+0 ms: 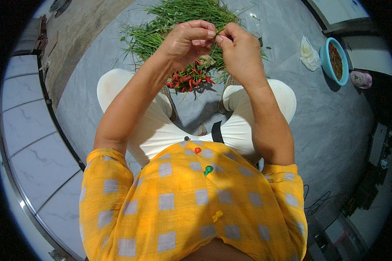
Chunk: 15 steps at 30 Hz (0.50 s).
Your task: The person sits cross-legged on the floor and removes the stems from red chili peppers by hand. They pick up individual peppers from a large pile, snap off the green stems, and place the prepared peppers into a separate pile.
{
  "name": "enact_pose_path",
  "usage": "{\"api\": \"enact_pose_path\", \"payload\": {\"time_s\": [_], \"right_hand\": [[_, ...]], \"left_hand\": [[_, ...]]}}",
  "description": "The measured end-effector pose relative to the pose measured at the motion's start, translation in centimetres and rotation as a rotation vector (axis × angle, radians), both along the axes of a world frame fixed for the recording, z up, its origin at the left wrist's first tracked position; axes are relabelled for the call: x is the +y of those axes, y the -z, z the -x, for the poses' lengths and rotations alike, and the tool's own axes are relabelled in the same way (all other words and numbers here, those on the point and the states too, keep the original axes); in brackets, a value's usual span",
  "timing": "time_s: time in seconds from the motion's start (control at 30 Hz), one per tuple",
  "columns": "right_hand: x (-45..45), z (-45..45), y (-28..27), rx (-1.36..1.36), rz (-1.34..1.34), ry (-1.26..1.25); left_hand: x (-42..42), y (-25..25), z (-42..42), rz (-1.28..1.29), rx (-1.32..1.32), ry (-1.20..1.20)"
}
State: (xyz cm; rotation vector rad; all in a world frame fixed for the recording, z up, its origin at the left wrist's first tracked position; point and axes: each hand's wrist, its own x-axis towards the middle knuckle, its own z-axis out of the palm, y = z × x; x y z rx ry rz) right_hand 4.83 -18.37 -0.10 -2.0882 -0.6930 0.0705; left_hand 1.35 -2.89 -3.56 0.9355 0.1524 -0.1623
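My left hand point(190, 39) and my right hand point(243, 49) meet at their fingertips above a heap of cut greens. Between them is a small green stem piece point(220, 30), pinched by thumb and finger on both sides; its exact kind is too small to tell. Long thin green stalks point(196, 12) lie tangled on the floor beyond and beneath my hands. At the near side of this heap is a pile of red chili peppers point(191, 81), partly covered by my left wrist. It sits between my shoes, in front of my spread knees.
Off to the right stands a light blue basin point(324, 60) holding brownish-red bits. Beside it lie a white plastic bag point(309, 53) and a pink packet point(361, 79). A dark cable point(320, 202) curls at lower right. Tiled surface point(29, 114) borders the grey floor point(330, 130) at left.
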Motion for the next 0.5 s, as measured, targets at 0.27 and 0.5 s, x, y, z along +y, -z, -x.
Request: {"api": "enact_pose_path", "payload": {"time_s": [0.27, 0.5], "right_hand": [[0.0, -0.7, 0.1, -0.045, -0.041, 0.103], [-0.3, -0.7, 0.3, -0.173, 0.046, 0.005]], "left_hand": [[-0.3, 0.4, 0.1, 0.078, -0.047, -0.037], [-1.3, 0.8, 0.3, -0.086, -0.036, -0.045]]}}
